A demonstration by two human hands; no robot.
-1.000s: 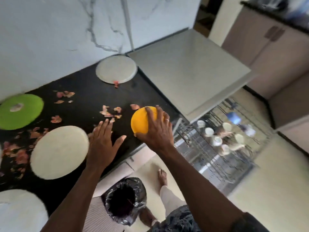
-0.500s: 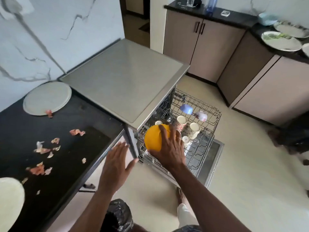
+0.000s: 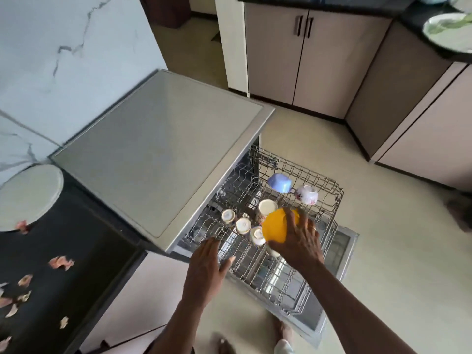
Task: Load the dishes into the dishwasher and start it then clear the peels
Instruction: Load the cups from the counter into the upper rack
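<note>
We are gripping orange bowl [image 3: 277, 227] in right hand [image 3: 298, 242] above rack [image 3: 306, 175]; left hand [image 3: 205, 268] hovering, fingers [image 3: 210, 245] straight, holding nothing.

The dishwasher top [image 3: 158, 154] looks to us like grey metal with a satin, faintly sheened finish. At four o'clock from it the rack [image 3: 324, 190] is thin wire, bright and glossy. The orange bowl [image 3: 277, 228] at the rack's centre seems smooth plastic. The blue cup [image 3: 279, 182] at twelve o'clock from it is glossy, though we cannot tell whether it is plastic or glazed. The white cups [image 3: 267, 207] look like glazed ceramic. At eight o'clock the countertop [image 3: 76, 251] is dark polished stone, the peels [image 3: 61, 262] on it dry and papery. The wall [image 3: 63, 60] at eleven o'clock is smooth and marble-veined. The cabinets [image 3: 332, 60] at one o'clock look like matt laminate. The floor [image 3: 396, 251] is smooth and pale.
</note>
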